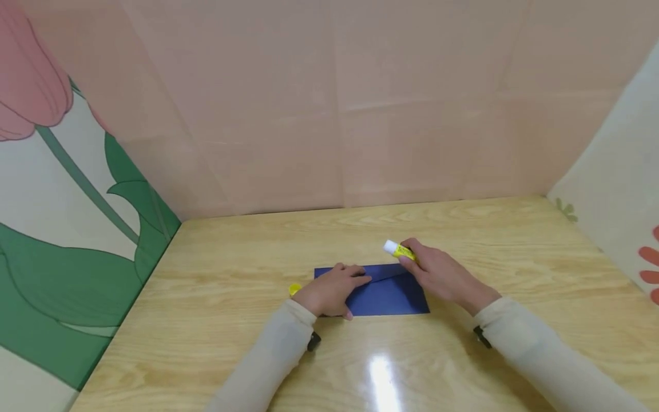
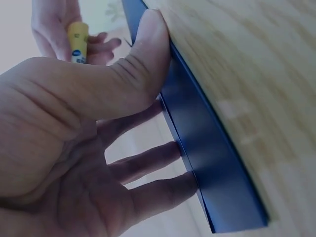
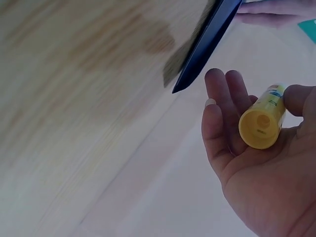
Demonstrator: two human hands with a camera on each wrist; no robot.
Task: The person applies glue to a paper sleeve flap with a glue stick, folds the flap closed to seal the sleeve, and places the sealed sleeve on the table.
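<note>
A dark blue envelope lies on the table, a flap fold running along its upper part. Across its left part rests my left hand, fingers spread; in the left wrist view the thumb and fingertips touch the blue paper. Above the envelope's upper right corner, my right hand grips a yellow glue stick whose white end points left. From the right wrist view, the hollow yellow base of the glue stick shows between thumb and fingers. A yellow cap is beside my left wrist.
The wooden table meets a pink-beige backdrop at its far edge. A panel with a tulip print borders the left side, and a pale flowered panel borders the right.
</note>
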